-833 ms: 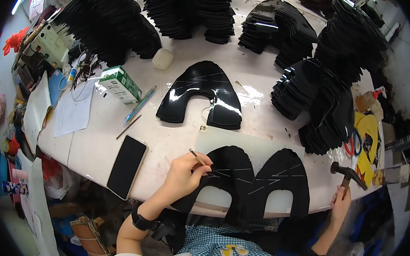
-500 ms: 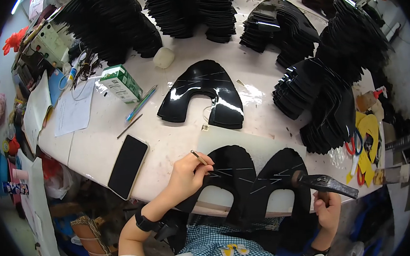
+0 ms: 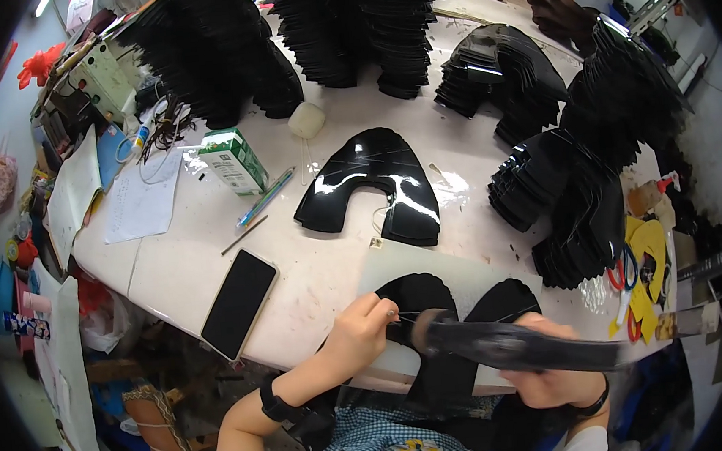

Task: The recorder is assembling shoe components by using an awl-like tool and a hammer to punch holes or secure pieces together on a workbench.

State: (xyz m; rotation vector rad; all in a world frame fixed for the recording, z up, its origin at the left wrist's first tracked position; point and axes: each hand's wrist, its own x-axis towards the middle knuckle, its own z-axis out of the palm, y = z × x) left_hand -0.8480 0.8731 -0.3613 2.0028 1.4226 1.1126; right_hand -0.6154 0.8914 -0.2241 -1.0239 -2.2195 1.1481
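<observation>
My left hand [image 3: 357, 336] is closed in a pinch round a short metal punch, mostly hidden by the fingers, over the left one of two black U-shaped pieces [image 3: 433, 381]. The second black piece [image 3: 507, 299] lies to the right, partly covered by my right hand and the tool. My right hand [image 3: 551, 380] grips a hammer [image 3: 506, 343], its dark head raised above both pieces and blurred by motion. Beneath the pieces lies a pale translucent board [image 3: 381, 266] at the table's front edge. Thin light lines mark the black material.
Beyond the board rests a glossy black U-shaped piece [image 3: 370, 182]. Tall black stacks [image 3: 204, 60] line the back, with more stacks [image 3: 575, 200] at right. A phone [image 3: 240, 304], pens [image 3: 265, 197] and a green-white box [image 3: 233, 161] lie left. Scissors [image 3: 624, 281] sit far right.
The hammer has come up and leftward, its head now over the pieces near my left hand. My left hand has shifted slightly right and down in the picture, as has the whole view.
</observation>
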